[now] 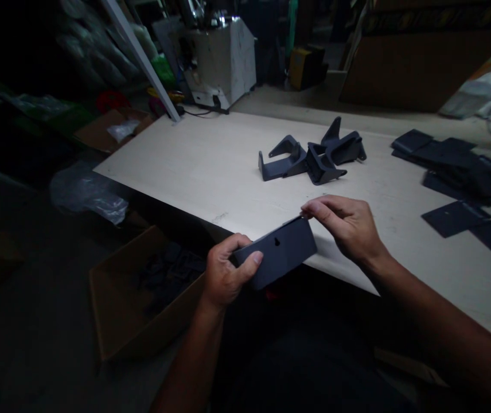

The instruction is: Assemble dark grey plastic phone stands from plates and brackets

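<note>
A dark grey flat plate (291, 249) with a keyhole-shaped slot is held tilted over the table's front edge. My left hand (230, 269) grips its left end, thumb on the face and fingers behind. At the plate's upper right corner, my right hand (342, 221) is closed in a pinch; whether it grips the corner or something small there, I cannot make out. Beyond the hands, several dark bent brackets (277, 166) stand and lie together on the table. Flat dark plates (452, 218) are piled at the right.
The pale table (185, 166) runs under the parts. Below its front edge at left is a cardboard box (116, 315) with dark pieces inside. A white machine (219, 60) stands at the back, near a slanted metal post (142, 57). Clear plastic bags (86, 189) hang at left.
</note>
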Demonstrator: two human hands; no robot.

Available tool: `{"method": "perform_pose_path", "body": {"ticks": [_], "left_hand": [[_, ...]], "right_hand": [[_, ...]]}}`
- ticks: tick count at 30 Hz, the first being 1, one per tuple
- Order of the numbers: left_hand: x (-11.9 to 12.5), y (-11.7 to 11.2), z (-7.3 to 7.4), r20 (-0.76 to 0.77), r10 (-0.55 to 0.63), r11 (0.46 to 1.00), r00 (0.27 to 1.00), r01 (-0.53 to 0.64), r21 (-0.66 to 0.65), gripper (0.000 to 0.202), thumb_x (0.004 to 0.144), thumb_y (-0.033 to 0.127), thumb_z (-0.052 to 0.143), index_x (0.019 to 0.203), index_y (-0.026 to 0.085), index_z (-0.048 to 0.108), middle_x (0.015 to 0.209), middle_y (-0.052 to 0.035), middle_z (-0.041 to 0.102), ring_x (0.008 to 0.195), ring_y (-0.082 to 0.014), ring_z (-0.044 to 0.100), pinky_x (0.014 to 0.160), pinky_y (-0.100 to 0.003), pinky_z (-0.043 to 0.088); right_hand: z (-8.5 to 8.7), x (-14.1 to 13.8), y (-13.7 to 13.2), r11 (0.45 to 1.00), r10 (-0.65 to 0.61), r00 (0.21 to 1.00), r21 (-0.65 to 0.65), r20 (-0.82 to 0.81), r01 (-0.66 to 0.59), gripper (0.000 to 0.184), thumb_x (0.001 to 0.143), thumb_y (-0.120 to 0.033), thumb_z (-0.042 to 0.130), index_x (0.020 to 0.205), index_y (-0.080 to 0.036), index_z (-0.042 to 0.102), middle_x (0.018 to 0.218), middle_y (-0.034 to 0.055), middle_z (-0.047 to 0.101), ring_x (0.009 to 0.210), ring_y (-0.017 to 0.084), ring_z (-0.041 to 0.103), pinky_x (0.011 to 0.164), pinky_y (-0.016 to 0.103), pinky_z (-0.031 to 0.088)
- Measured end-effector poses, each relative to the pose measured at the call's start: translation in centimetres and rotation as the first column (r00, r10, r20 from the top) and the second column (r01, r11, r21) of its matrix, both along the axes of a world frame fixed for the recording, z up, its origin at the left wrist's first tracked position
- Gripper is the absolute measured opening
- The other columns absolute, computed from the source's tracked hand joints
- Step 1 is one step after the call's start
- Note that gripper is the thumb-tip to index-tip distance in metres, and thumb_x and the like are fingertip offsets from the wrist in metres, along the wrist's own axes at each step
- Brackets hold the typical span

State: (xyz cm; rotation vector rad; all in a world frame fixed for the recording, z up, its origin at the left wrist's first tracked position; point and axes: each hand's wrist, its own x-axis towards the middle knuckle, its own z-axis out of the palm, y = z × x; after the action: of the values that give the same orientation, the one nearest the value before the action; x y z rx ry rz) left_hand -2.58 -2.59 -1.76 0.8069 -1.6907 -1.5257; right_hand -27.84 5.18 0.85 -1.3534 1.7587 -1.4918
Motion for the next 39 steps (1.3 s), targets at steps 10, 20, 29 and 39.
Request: {"method": "perform_pose_path", "body": {"ticks": [10,20,29,39], "left_hand": [[-0.5,0.8,-0.4,0.135,-0.214,0.955,0.968,0.236,-0.179,0.013,0.085,0.032,0.083,0.089,0.023,0.075,0.096,-0.0064,0.075,0.096,-0.0264,0.068,0.103,-0.039,0.046],[-4.3,-0.4,-0.4,-0.439,-0.009,0.813,0.898,0.262,0.52,0.04,0.092,0.052,0.06,0.107,0.016,0.069,0.096,-0.014,0.079,0.103,-0.0334,0.075,0.097,-0.045,0.055],[-5.9,1.2,1.7,-0.5,0.14,0.828,0.855,0.176,0.533,0.01,0.093,0.03,0.051,0.09,0.021,0.054,0.068,-0.0056,0.073,0.096,-0.0309,0.078,0.095,-0.046,0.056],[-5.7,2.5,1.7,-0.483,0.123,0.865,0.867,0.145,0.481,0.014,0.097,0.033,0.05,0.092,0.021,0.056,0.071,-0.0041,0.072,0.099,-0.0305,0.077,0.097,-0.044,0.056]], "right_hand": [[-2.0,3.6,1.2,0.976,0.001,0.362,0.078,0.932,-0.203,0.037,0.093,-0.056,0.072,0.096,-0.019,0.077,0.097,0.0089,0.078,0.088,0.023,0.074,0.085,0.038,0.062],[-1.4,7.0,2.9,0.931,0.309,0.859,0.054,0.408,-0.361,0.031,0.09,-0.045,0.08,0.103,-0.017,0.078,0.095,0.0046,0.073,0.084,0.018,0.065,0.075,0.027,0.051],[-2.5,8.4,2.9,0.966,0.25,0.945,0.007,0.212,-0.257,0.065,0.071,-0.046,0.096,0.123,-0.016,0.071,0.111,0.0067,0.073,0.096,0.024,0.068,0.084,0.033,0.056],[-3.0,9.5,4.0,0.981,0.141,0.98,-0.149,0.139,-0.12,0.054,0.069,-0.038,0.099,0.109,-0.019,0.069,0.099,0.003,0.072,0.086,0.02,0.068,0.08,0.032,0.057]]}}
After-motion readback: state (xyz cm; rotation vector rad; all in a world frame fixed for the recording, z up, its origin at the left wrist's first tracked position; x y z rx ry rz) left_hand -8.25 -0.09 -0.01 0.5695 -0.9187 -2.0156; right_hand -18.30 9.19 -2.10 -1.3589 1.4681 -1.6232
